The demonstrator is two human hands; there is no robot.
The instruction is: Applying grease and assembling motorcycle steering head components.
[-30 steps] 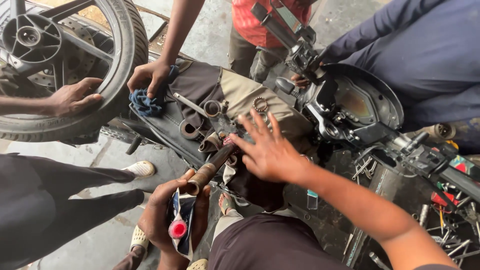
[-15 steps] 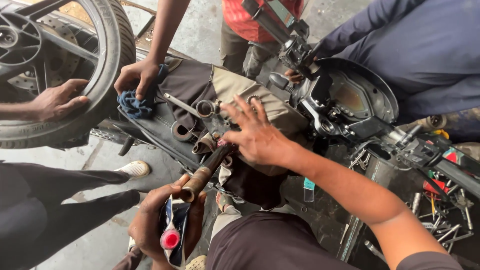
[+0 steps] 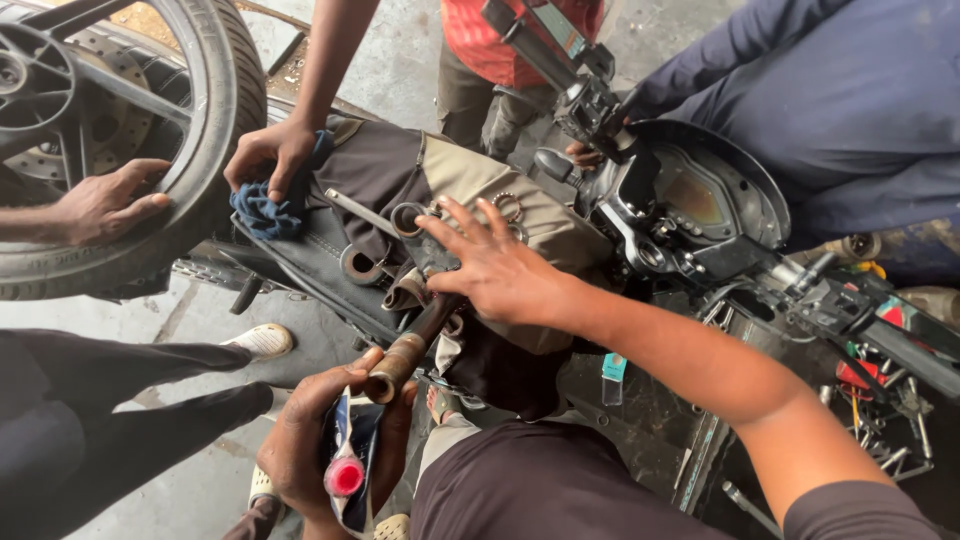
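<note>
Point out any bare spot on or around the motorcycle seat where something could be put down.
Bare patches: the concrete floor between the tyre and the white shoe, and the tan cloth toward the handlebar. The seat middle is crowded: metal rings, right hand, tube, left hand.

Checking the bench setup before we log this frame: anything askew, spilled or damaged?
No spill or damage shows. Oddities: loose rings and a spanner lie on the motorcycle seat, used as a bench. The left hand holds both a rusty tube and a pouch with a pink cap.
</note>
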